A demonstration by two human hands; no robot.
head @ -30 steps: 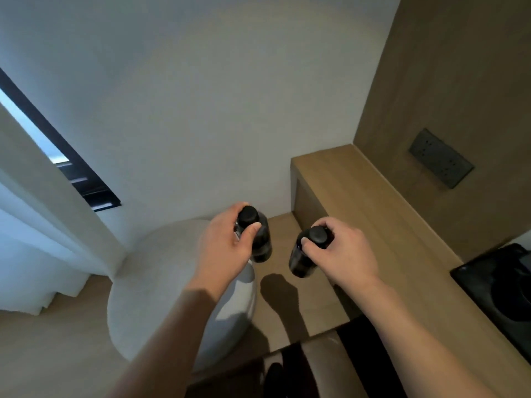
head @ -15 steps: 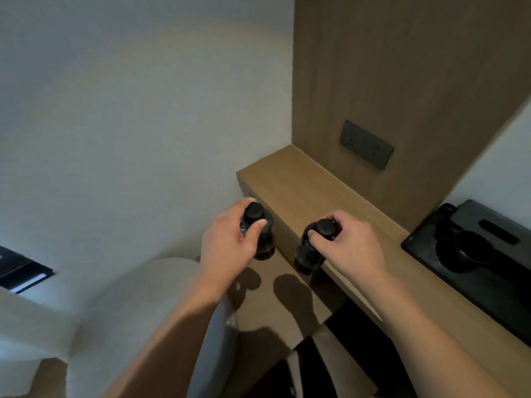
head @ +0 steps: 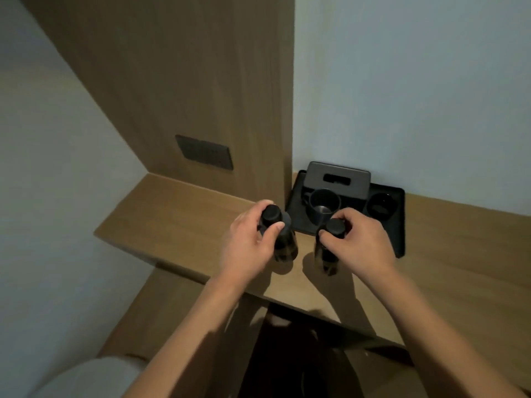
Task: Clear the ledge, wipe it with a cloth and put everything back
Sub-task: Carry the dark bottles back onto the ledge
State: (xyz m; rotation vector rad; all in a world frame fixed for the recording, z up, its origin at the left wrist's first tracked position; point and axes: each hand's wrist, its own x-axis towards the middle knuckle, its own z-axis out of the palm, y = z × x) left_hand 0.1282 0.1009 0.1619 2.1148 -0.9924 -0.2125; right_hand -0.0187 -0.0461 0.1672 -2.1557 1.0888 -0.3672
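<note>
Smooth wood-grain ledge (head: 178, 216) meets pale walls. I see my left hand (head: 247, 248) wrapped round one dark cylindrical bottle (head: 283, 242) and my right hand (head: 362, 242) pinching another bottle's round cap (head: 334, 226); beyond my fingertips sits a matte black tray (head: 398, 222).

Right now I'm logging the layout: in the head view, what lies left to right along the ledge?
Dark rectangular socket plate → left hand gripping a black capped bottle → right hand gripping a second black capped bottle → small round black cup at the black tray's right end.
</note>
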